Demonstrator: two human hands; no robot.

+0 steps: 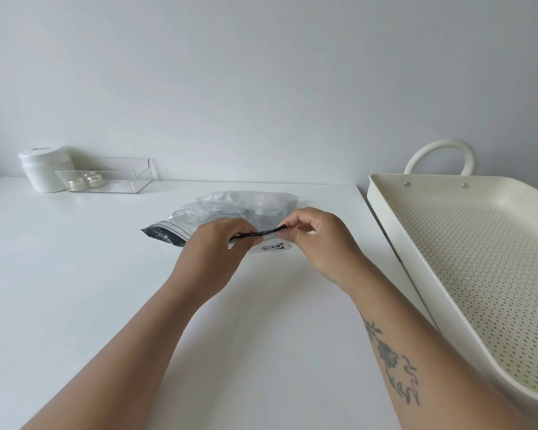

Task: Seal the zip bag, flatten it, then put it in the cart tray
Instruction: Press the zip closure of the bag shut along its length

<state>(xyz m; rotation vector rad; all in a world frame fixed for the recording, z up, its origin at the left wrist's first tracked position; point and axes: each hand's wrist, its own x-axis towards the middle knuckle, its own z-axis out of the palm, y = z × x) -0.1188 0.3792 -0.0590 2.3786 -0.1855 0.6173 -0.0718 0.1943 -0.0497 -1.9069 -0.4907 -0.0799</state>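
Observation:
A clear zip bag [218, 212] with a black zip strip and a dark corner lies on the white table [75, 274], puffed up at the back. My left hand [218, 246] and my right hand [317, 240] pinch the zip strip close together near the bag's front edge, thumbs and fingers pressed on it. A small logo label shows just below the strip. The cream cart tray [382, 193], perforated on its floor and holding nothing, stands right of the table.
At the table's back left stand a white jar [41, 172] and a clear plastic box [112, 178] holding two small jars. The tray has a looped handle [438, 156] at its far end. A plain wall lies behind.

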